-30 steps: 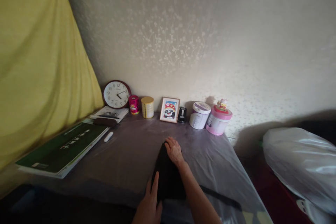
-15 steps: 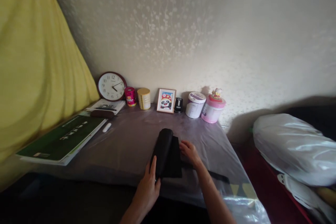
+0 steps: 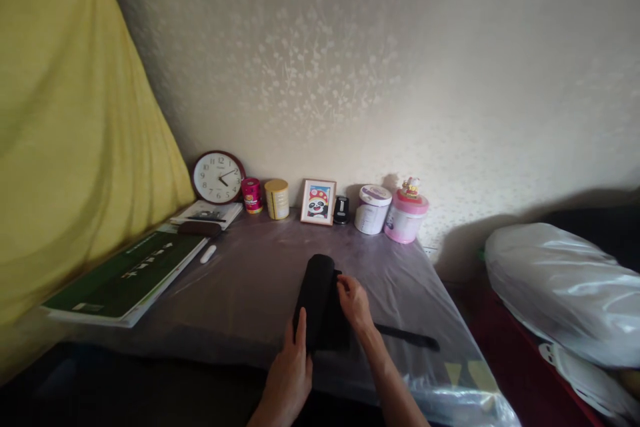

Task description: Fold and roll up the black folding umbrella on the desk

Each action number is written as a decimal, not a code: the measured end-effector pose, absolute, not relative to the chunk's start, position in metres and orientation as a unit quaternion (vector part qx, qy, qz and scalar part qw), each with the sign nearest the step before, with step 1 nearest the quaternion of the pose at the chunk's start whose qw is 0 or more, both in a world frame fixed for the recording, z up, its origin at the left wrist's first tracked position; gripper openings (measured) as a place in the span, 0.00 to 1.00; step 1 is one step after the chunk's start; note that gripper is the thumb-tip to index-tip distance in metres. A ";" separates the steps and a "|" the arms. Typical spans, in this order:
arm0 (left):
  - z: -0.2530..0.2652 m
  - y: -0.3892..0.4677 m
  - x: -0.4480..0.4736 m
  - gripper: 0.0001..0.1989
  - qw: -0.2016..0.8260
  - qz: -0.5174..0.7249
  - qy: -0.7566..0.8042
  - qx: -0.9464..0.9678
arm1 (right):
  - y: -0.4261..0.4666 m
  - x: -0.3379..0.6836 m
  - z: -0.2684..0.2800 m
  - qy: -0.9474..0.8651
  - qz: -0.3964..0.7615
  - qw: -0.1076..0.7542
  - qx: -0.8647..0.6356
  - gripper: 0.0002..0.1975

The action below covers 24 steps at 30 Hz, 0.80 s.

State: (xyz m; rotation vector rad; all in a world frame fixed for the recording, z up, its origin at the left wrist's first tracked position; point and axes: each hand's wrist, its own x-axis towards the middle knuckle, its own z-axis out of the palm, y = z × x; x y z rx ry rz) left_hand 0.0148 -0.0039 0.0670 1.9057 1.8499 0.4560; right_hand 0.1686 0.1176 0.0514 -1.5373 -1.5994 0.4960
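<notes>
A black roll of soft, sheet-like material (image 3: 316,293) lies at the near middle of the table, a flat flap (image 3: 336,323) spreading from its right side. My left hand (image 3: 290,363) wraps the near left end of the roll, thumb along its side. With fingers pinched, my right hand (image 3: 354,300) holds the flap's upper right edge; the fingertips partly cover that corner. To the right of the flap, a narrow black strap (image 3: 410,337) stretches over the tabletop, partly hidden behind my right forearm.
A plastic-covered table (image 3: 250,293) carries a green book (image 3: 125,273), white stick-like object (image 3: 208,253) and brown case (image 3: 199,229) at left. Along the wall stand a clock (image 3: 219,177), tins (image 3: 277,200), panda picture (image 3: 319,203) and round tubs (image 3: 373,210). A plastic-wrapped bundle (image 3: 560,287) lies right.
My right hand has shifted slightly left, closing on the flap's edge beside the roll. The roll stays in my left hand. The whole view has tilted, so things sit a little lower.
</notes>
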 end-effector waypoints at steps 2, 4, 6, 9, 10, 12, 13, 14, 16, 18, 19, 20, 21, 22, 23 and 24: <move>0.072 -0.005 0.020 0.35 0.200 0.125 0.678 0.697 | 0.118 0.154 0.046 -0.647 0.172 0.408 -0.621 0.17; 0.076 -0.004 0.026 0.36 0.187 0.092 0.687 0.696 | 0.119 0.139 0.039 -0.650 0.164 0.408 -0.619 0.19; 0.079 -0.003 0.032 0.37 0.174 0.072 0.697 0.692 | 0.121 0.124 0.032 -0.651 0.162 0.414 -0.615 0.22; 0.076 0.001 0.039 0.35 0.157 0.059 0.702 0.692 | 0.126 0.106 0.022 -0.624 0.150 0.417 -0.644 0.31; 0.073 0.002 0.040 0.35 0.151 0.056 0.704 0.691 | 0.128 0.101 0.020 -0.612 0.144 0.415 -0.658 0.34; 0.065 0.005 0.040 0.35 0.151 0.053 0.707 0.689 | 0.130 0.093 0.018 -0.598 0.125 0.408 -0.679 0.38; 0.060 0.007 0.040 0.35 0.154 0.056 0.708 0.687 | 0.131 0.091 0.018 -0.596 0.114 0.401 -0.686 0.38; 0.055 0.008 0.038 0.35 0.162 0.064 0.704 0.688 | 0.132 0.089 0.019 -0.597 0.103 0.389 -0.694 0.38; 0.046 0.010 0.034 0.35 0.183 0.094 0.696 0.688 | 0.131 0.088 0.022 -0.605 0.086 0.357 -0.707 0.38; 0.038 0.011 0.027 0.37 0.222 0.128 0.681 0.686 | 0.131 0.088 0.026 -0.616 0.075 0.328 -0.713 0.37; 0.035 0.010 0.023 0.38 0.244 0.150 0.671 0.684 | 0.130 0.088 0.027 -0.620 0.068 0.320 -0.713 0.37; 0.033 0.010 0.018 0.39 0.264 0.177 0.658 0.682 | 0.130 0.089 0.027 -0.622 0.060 0.316 -0.714 0.37; 0.032 0.008 0.013 0.38 0.281 0.212 0.644 0.679 | 0.130 0.089 0.027 -0.623 0.052 0.315 -0.714 0.36; 0.031 0.006 0.007 0.37 0.293 0.252 0.629 0.674 | 0.131 0.089 0.026 -0.624 0.044 0.315 -0.714 0.36; 0.031 0.004 0.002 0.37 0.304 0.293 0.616 0.665 | 0.132 0.089 0.024 -0.625 0.037 0.316 -0.712 0.36; 0.032 0.001 -0.003 0.35 0.319 0.329 0.609 0.647 | 0.132 0.089 0.022 -0.626 0.030 0.319 -0.711 0.36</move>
